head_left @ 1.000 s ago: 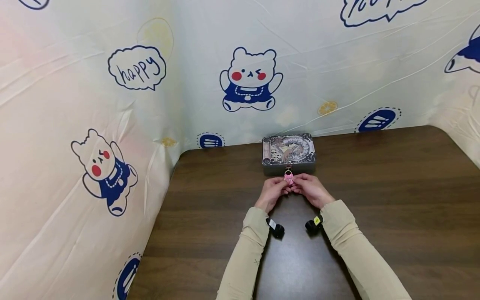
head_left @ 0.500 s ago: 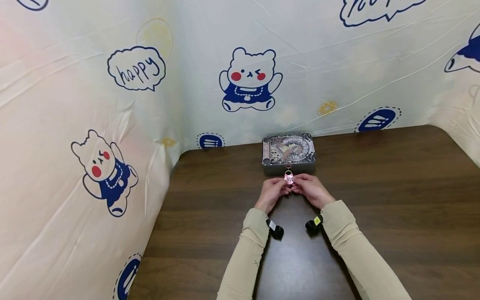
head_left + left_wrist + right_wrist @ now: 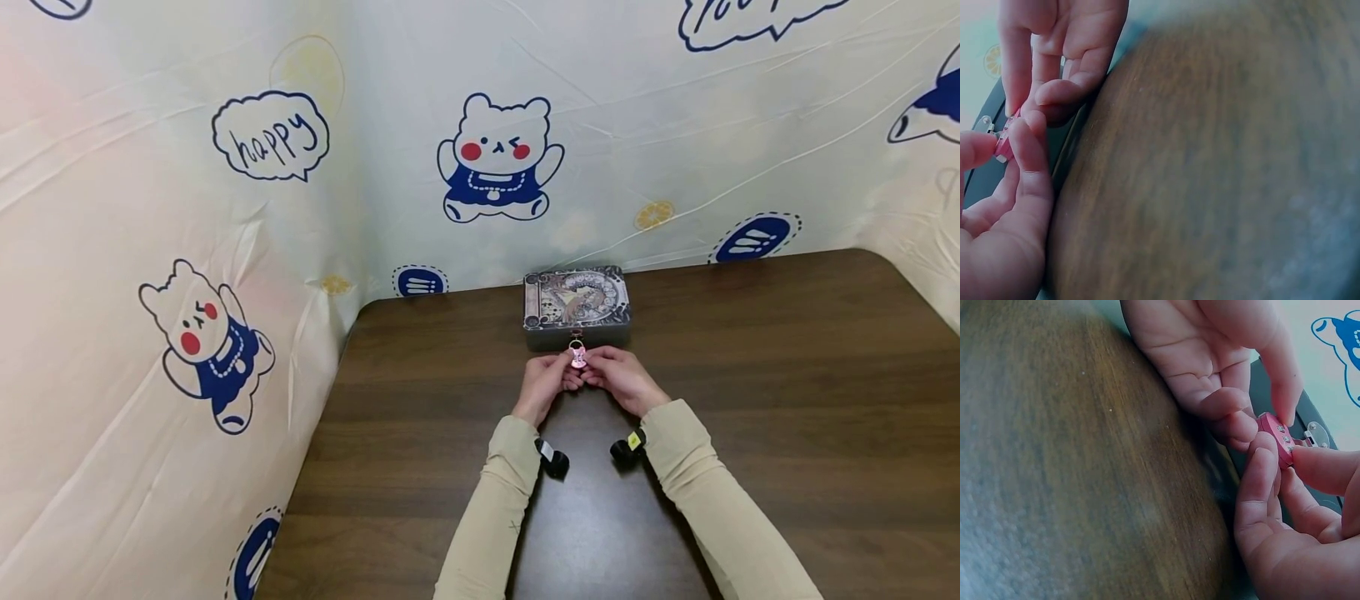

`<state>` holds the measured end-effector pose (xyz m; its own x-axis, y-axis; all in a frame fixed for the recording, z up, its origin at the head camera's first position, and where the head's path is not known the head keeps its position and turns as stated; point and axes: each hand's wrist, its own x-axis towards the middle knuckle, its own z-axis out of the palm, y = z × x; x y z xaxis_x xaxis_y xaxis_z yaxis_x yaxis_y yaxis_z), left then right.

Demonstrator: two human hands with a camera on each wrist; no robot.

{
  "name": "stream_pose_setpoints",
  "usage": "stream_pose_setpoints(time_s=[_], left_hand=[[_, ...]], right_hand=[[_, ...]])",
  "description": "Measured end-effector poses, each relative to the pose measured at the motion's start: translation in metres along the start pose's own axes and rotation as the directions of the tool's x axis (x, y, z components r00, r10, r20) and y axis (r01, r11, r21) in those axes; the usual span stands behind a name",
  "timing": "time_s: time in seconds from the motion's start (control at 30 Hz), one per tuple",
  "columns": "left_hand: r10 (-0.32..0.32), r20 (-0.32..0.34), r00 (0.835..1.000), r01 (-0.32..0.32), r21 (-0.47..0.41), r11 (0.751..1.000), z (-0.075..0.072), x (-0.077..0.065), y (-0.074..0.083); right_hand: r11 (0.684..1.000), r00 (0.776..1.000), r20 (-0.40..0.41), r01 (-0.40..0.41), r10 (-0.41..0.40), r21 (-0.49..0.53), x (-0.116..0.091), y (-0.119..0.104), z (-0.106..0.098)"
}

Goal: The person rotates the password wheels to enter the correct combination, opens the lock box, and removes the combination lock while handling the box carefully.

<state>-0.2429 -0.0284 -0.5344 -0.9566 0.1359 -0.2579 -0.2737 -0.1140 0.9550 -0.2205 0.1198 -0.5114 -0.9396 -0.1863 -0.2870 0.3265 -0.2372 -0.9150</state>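
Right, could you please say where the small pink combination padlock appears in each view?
Head: pink padlock below and right of centre, between the left hand and right hand.
Left wrist: pink padlock near the left edge, about mid-height.
Right wrist: pink padlock right of centre, about mid-height.
Shared landmark: the dark grey rectangular box, partly visible in both wrist views.

Fingers [image 3: 1257, 481] pinch a pink padlock [image 3: 1279, 440] near a metal clasp [image 3: 1317, 434].

From above, the head view looks forward and down across the tabletop [image 3: 420, 433], while each wrist view looks in close from its side, all three sharing the pink lock [image 3: 578, 357], left hand [image 3: 543, 387] and right hand [image 3: 625, 380].
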Motion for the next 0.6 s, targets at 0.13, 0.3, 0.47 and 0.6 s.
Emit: stream_pose_setpoints(time_s=[0.13, 0.3, 0.47, 0.6], left_hand=[[0.001, -0.001, 1.000, -0.001, 0.040, 0.999, 0.0008, -0.0010, 0.0018], [0.006, 0.006, 1.000, -0.006, 0.085, 0.996, 0.0026, -0.0008, 0.0020], [0.013, 0.011, 1.000, -0.014, 0.119, 0.993, 0.0035, 0.0004, 0.0009], [0.017, 0.007, 1.000, -0.018, 0.127, 0.992, 0.0030, 0.0002, 0.0006]], right_hand=[[1.000, 1.000, 0.003, 0.004, -0.004, -0.005, 0.0003, -0.0001, -0.0002], [1.000, 1.000, 0.003, 0.001, -0.001, -0.001, 0.0001, -0.0009, 0.0001], [1.000, 1.000, 0.003, 0.005, -0.005, 0.006, 0.0008, 0.0002, 0.0000], [1.000, 1.000, 0.005, 0.011, -0.011, 0.006, 0.0008, 0.0010, 0.0002]])
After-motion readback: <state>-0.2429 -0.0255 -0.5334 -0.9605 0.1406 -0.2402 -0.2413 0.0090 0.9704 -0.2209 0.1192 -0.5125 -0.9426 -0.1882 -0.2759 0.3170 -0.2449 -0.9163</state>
